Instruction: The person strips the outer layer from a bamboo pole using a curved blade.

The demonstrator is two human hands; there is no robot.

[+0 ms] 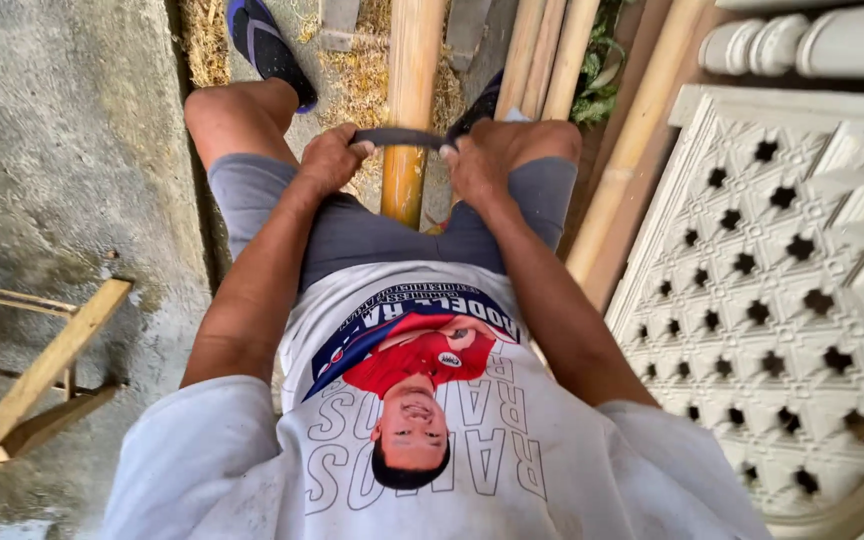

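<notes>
While fingers [360, 146] clutch its ends, the blade [402, 137] crosses the bamboo pole [410, 90].

Soft, even daylight filled the view, bright without harsh sun. The pale carved panel [772, 280] at three o'clock was the brightest area, close to washed out along its far edge. Shadows were faint and diffuse, deepest in the panel's star-shaped holes and under the wooden frame [42, 370] at eight o'clock. Focus was sharp at the centre; the wide lens bent and stretched the edges, mostly at five and seven o'clock.
</notes>
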